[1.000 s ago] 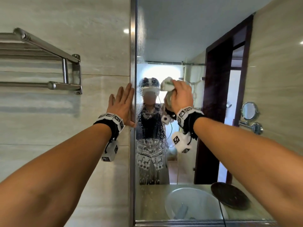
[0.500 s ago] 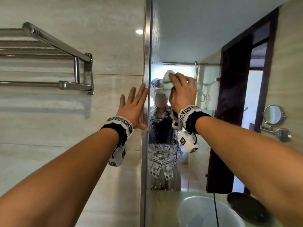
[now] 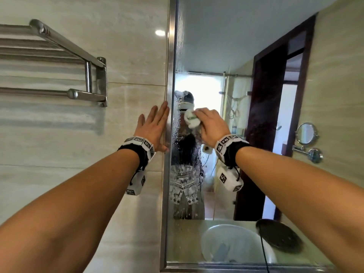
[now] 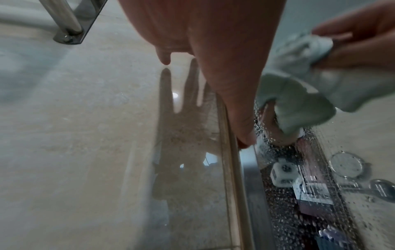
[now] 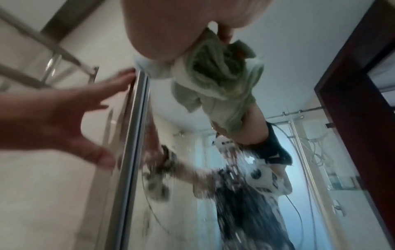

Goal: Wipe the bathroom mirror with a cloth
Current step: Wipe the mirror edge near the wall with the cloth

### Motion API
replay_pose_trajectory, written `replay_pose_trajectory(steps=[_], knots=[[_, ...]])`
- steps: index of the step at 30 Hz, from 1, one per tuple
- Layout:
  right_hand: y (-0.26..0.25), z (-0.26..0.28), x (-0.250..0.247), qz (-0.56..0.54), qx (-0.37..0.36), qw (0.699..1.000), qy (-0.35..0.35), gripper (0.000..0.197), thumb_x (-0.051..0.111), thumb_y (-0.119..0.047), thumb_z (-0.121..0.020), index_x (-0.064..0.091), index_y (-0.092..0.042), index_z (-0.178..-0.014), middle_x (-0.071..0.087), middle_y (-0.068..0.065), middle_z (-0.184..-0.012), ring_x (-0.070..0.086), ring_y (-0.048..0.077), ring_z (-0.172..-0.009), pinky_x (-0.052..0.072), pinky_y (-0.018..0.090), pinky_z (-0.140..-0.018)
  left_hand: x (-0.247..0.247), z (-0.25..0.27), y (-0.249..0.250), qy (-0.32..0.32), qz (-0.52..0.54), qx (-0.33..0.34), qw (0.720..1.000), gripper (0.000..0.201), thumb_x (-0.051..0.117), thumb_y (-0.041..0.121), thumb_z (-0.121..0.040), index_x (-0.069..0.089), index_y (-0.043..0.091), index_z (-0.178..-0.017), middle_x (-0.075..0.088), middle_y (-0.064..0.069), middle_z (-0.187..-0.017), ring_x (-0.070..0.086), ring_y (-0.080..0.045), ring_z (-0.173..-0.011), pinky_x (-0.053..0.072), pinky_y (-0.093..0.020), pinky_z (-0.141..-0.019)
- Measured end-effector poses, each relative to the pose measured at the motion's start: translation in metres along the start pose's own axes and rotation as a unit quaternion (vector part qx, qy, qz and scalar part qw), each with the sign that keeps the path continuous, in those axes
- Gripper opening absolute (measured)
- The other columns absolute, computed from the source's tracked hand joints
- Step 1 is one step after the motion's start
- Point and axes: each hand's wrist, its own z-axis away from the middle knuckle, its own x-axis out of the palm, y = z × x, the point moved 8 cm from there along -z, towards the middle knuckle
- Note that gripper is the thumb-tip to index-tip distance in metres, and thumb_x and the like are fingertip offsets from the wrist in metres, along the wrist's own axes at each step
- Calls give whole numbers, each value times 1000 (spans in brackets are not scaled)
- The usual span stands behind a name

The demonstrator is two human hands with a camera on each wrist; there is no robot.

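Note:
The mirror (image 3: 226, 46) fills the right of the head view, framed in metal, with water droplets along its left strip (image 4: 284, 194). My right hand (image 3: 209, 125) grips a bunched pale green and white cloth (image 3: 191, 119) and presses it on the glass near the left edge. In the right wrist view the cloth (image 5: 215, 76) hangs crumpled under my palm. My left hand (image 3: 152, 129) lies flat with straight fingers on the wall tile, its fingertips (image 4: 245, 135) touching the mirror frame (image 3: 167, 154).
A steel towel rack (image 3: 59, 62) juts from the tiled wall at the upper left. The mirror reflects a white basin (image 3: 232, 243), a dark round dish (image 3: 279, 235), a dark door frame and a small round wall mirror (image 3: 306, 133).
My right hand has slid the cloth down the glass from the higher spot, close to the left frame. The left hand stays flat on the wall. The head view has shifted.

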Motion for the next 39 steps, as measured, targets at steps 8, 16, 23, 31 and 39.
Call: replay_pose_trajectory(steps=[8,16,23,31,39], knots=[[2,-104,-65,-72,148,969,184,51,46,-2,-92,46,-21,-139,45,-1,-142,40,21,-126,35,32,-105,13,-3,-4,-5,27,-8,1000,155,84,64,-55,-29,21,-151,-32,6,-159,-22,-23,-149,9,-63,-119],[-33,-91,-11,-41,75,979,183,70,51,3,-76,45,-25,-140,46,-6,-143,40,25,-121,28,36,-97,15,-6,-5,21,19,-1,1000,154,84,64,-53,-26,21,-153,-33,7,-158,-20,-22,-150,10,-62,-119],[-39,-39,18,-28,22,987,157,62,59,-3,-80,48,-24,-138,51,-5,-139,44,25,-116,33,40,-93,10,-3,-2,24,-1,-7,1000,152,83,65,-54,-22,17,-154,-30,3,-160,-17,-23,-151,14,-63,-118],[-54,45,60,-9,-54,995,86,64,70,0,-73,56,-21,-132,56,-4,-135,38,22,-117,29,43,-97,11,13,3,40,-23,-23,999,139,81,60,-63,-11,15,-157,-26,2,-162,-6,-27,-152,23,-61,-116],[-57,75,65,-44,-85,993,-62,53,68,-5,-77,60,-25,-126,57,-5,-134,46,26,-125,42,53,-97,20,34,18,19,-13,-37,999,128,82,49,-70,-6,17,-157,-23,4,-162,4,-27,-151,28,-56,-115]])
